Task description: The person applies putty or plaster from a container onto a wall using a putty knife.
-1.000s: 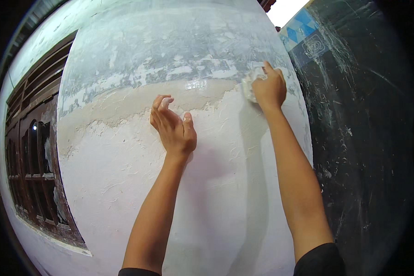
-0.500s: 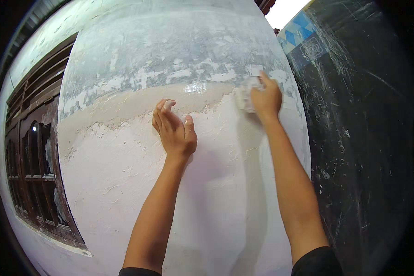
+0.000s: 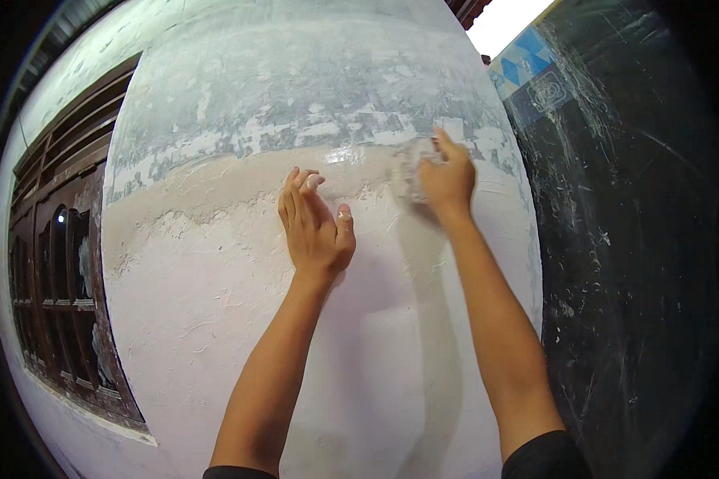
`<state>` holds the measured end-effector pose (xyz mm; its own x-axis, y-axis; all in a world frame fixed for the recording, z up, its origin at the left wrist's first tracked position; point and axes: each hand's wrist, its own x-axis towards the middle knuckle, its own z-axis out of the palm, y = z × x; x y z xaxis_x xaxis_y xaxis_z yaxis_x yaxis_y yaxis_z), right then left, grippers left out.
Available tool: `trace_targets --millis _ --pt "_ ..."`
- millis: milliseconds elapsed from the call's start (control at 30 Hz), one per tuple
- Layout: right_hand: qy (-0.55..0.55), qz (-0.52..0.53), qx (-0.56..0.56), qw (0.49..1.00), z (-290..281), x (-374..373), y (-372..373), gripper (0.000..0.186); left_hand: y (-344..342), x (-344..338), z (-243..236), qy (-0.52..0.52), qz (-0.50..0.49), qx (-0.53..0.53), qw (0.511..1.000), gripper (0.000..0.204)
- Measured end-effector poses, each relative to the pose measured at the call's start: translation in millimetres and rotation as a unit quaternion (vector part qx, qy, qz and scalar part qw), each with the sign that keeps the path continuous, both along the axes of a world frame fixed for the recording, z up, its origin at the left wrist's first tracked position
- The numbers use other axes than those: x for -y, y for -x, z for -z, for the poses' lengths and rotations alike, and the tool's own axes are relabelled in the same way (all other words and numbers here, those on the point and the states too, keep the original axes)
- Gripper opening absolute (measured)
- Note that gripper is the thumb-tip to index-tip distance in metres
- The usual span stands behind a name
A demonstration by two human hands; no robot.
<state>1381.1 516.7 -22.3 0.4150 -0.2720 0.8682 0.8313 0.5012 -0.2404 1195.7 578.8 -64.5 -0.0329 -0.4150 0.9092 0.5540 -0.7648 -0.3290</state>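
My right hand point(image 3: 449, 182) grips a putty-smeared scraper point(image 3: 410, 172), pale and blurred by motion, at the wall on the right end of a beige band of wet putty point(image 3: 216, 177). Its index finger points upward. To its left, my left hand point(image 3: 318, 231) is raised before the wall with the fingers loosely bent and the thumb apart. White putty marks its fingertips. The palm faces the wall side and is partly hidden, but nothing clearly held shows in it.
The wall point(image 3: 216, 335) is pale pink below the band and patchy grey-white point(image 3: 295, 72) above it. A dark wooden window with louvres point(image 3: 72, 263) lies at the left. On the right, a dark scuffed surface point(image 3: 639, 239) meets the wall's edge, with a blue patterned patch point(image 3: 527, 60) on top.
My right hand has shifted a little left along the band with the scraper. My left hand has moved slightly right, so the two are closer together.
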Motion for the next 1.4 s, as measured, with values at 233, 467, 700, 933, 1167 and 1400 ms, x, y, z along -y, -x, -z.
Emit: trace_targets --millis 233,467,700,933,1167,1400 --pt "0.112 0.031 -0.056 0.992 -11 2 -36 0.051 -4 6 0 0.017 -0.021 -0.025 0.999 0.044" --pt "-0.027 0.035 0.142 0.989 -18 -16 2 0.054 -1 -1 0 -0.003 -0.051 -0.033 0.998 0.044" --pt "0.061 0.005 -0.071 0.996 -28 3 -34 0.054 -6 6 2 0.014 -0.067 -0.040 0.997 0.045" --pt "0.045 0.009 0.096 0.994 -35 -20 27 0.053 -1 0 1 -0.007 -0.081 -0.039 0.996 0.044" --pt "-0.010 0.057 -0.061 0.996 -27 10 -48 0.051 -5 3 1 -0.004 -0.083 -0.038 0.996 0.045" --pt "-0.075 -0.075 0.096 0.990 1 23 -32 0.034 -2 4 3 0.000 -0.095 -0.038 0.995 0.044"
